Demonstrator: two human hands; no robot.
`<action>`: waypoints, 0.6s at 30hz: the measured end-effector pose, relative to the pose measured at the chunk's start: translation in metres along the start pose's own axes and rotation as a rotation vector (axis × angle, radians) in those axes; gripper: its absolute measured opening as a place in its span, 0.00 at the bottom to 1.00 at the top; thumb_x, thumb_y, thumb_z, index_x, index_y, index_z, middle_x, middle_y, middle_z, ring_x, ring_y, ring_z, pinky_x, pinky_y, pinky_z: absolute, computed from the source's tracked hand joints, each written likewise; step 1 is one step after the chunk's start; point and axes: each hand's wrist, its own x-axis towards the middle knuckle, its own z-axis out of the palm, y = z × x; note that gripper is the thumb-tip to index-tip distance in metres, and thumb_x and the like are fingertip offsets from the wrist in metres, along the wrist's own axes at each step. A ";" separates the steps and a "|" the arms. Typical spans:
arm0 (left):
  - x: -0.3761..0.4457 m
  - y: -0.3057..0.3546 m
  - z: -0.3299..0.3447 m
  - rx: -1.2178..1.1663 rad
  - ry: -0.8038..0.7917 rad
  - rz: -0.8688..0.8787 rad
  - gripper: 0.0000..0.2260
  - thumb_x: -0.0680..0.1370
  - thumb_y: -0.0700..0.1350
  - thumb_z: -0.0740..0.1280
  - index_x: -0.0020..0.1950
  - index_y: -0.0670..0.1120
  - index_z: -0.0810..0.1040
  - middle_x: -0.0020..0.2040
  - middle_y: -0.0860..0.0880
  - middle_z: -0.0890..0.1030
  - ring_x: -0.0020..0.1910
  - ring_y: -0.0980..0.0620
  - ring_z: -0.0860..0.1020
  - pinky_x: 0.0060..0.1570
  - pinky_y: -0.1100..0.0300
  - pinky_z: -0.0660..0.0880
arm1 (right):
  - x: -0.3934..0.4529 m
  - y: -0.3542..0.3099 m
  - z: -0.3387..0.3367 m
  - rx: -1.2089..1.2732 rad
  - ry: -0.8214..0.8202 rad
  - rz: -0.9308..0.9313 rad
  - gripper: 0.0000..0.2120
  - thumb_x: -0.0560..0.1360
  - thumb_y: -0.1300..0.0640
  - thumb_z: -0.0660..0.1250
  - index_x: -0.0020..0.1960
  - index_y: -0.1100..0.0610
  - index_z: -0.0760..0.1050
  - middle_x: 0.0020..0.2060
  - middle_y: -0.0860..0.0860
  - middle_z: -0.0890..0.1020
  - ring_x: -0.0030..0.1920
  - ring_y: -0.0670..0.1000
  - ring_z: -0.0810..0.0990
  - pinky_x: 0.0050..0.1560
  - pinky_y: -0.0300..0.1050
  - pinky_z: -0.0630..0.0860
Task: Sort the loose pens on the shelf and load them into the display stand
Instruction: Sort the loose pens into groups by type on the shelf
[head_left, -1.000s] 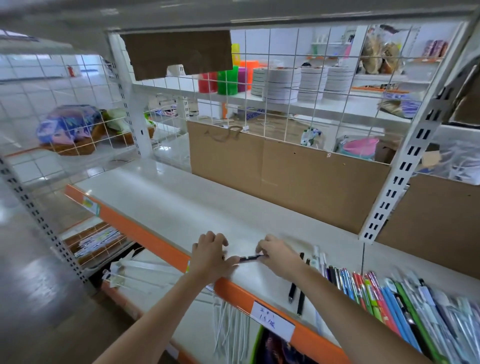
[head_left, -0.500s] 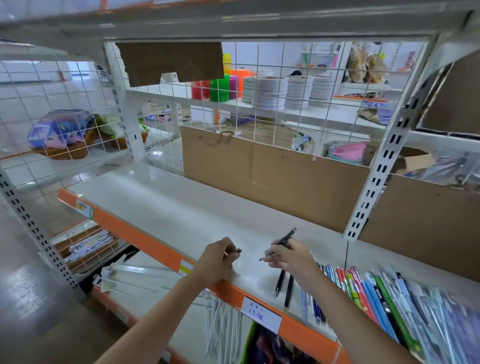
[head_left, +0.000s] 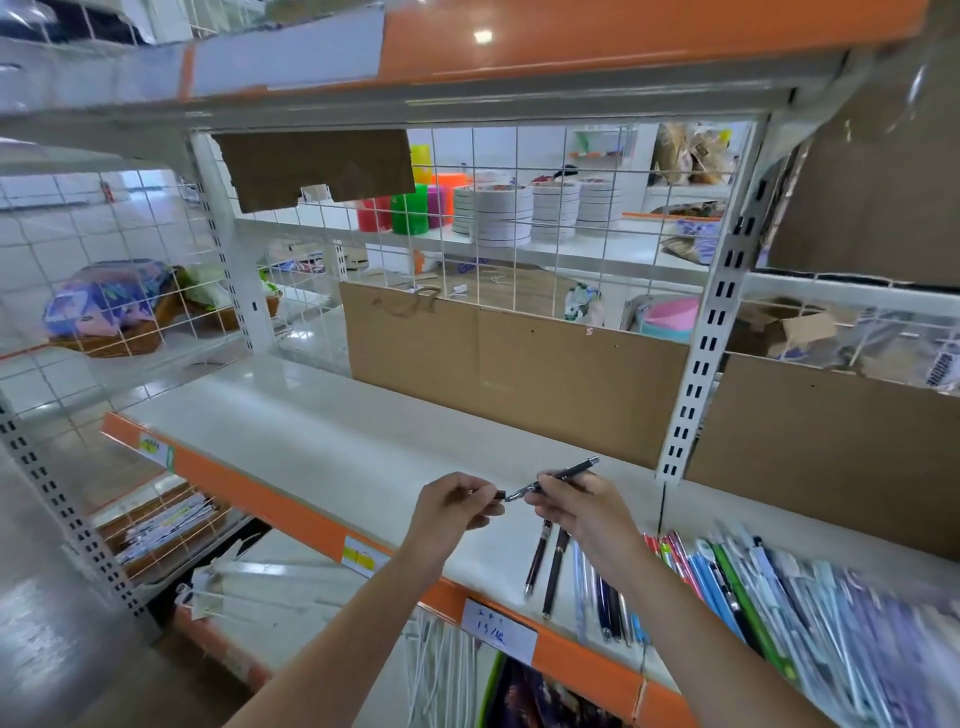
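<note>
Black pen (head_left: 563, 474) is pinched in the right hand (head_left: 582, 506), tilted above the white shelf (head_left: 322, 441). Its small cap (head_left: 500, 494) is held in the left hand's (head_left: 452, 506) curled fingers, just beside the pen's tip. More pens (head_left: 550, 564) lie near, on the right.

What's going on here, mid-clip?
A person stands at a shelf with both hands raised just above it. The right hand holds a dark pen, its tip pointing at the left hand, which pinches a small dark piece, likely its cap. Two dark pens lie on the shelf below, beside a row of coloured pens. No display stand is in view.
</note>
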 end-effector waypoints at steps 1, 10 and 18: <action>-0.001 0.002 0.002 -0.005 0.004 -0.004 0.03 0.76 0.36 0.67 0.44 0.38 0.79 0.38 0.44 0.83 0.41 0.50 0.83 0.39 0.63 0.77 | -0.001 -0.001 0.000 0.004 -0.001 -0.007 0.04 0.76 0.67 0.65 0.50 0.66 0.76 0.39 0.60 0.83 0.39 0.51 0.84 0.38 0.38 0.79; -0.006 0.011 0.011 0.254 -0.082 0.057 0.01 0.74 0.38 0.70 0.44 0.43 0.81 0.37 0.49 0.82 0.37 0.55 0.81 0.37 0.66 0.75 | -0.006 -0.010 -0.008 0.042 0.018 -0.032 0.03 0.75 0.68 0.65 0.48 0.66 0.77 0.38 0.59 0.82 0.38 0.51 0.83 0.40 0.39 0.80; -0.003 0.013 0.017 0.411 -0.106 0.154 0.06 0.73 0.38 0.71 0.40 0.49 0.81 0.34 0.52 0.82 0.34 0.58 0.79 0.35 0.67 0.73 | -0.010 -0.012 -0.010 -0.021 -0.023 -0.007 0.02 0.75 0.67 0.66 0.47 0.64 0.77 0.38 0.59 0.82 0.39 0.51 0.83 0.40 0.39 0.79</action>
